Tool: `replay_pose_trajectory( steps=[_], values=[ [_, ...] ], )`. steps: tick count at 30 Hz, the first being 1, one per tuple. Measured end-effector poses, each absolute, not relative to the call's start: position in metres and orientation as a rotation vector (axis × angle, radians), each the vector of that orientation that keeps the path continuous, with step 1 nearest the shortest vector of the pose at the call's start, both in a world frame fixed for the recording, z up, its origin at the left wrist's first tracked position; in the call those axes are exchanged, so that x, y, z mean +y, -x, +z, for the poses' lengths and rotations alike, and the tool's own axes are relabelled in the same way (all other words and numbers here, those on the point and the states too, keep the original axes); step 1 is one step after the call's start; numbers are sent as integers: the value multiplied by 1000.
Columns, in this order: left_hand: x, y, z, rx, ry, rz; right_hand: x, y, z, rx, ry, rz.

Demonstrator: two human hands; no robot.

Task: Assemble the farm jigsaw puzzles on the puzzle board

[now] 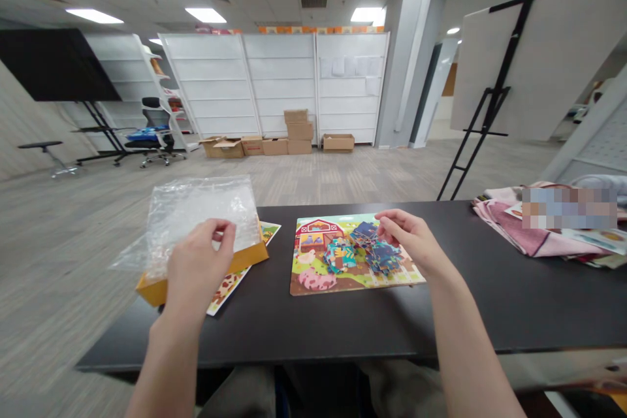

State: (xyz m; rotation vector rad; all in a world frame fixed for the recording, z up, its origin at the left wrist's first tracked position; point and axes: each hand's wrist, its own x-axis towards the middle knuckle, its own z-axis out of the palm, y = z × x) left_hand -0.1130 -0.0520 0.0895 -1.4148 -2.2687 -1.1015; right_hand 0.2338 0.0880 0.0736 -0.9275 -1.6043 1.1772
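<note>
On the left, my left hand [203, 255] is over a yellow-edged box [252, 258] with a clear plastic bag [200, 202] lying across it. Its fingers are curled toward the thumb, and I cannot make out anything between them. My right hand [409, 235] is above the right part of a farm picture board [316, 281], fingers stretched out and apart, with nothing visible in them. Beneath and beside its fingertips lie dark blue jigsaw puzzle pieces [385, 258] in a loose heap. A smaller pile of teal, patterned pieces [340, 256] sits to their left on the board.
Under the box, a printed picture sheet [228, 290] sticks out. All this rests on a black table [304, 333]. Folded pink cloth [504, 219] is piled at the table's right end. An easel-like stand [482, 124] and cardboard boxes [298, 130] are beyond the table.
</note>
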Motion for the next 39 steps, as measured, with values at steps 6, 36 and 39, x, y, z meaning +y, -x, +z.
replay_pose_trajectory(
  steps=[6, 36, 39],
  values=[
    [-9, 26, 75, -2002, 2273, -1135, 101, -231, 54, -1601, 1041, 1037],
    [25, -13, 27, -2018, 2674, -673, 96, -250, 38, -2113, 1677, 554],
    [25, -13, 27, -2027, 2660, -671, 95, -248, 40, -2104, 1670, 554]
  ],
)
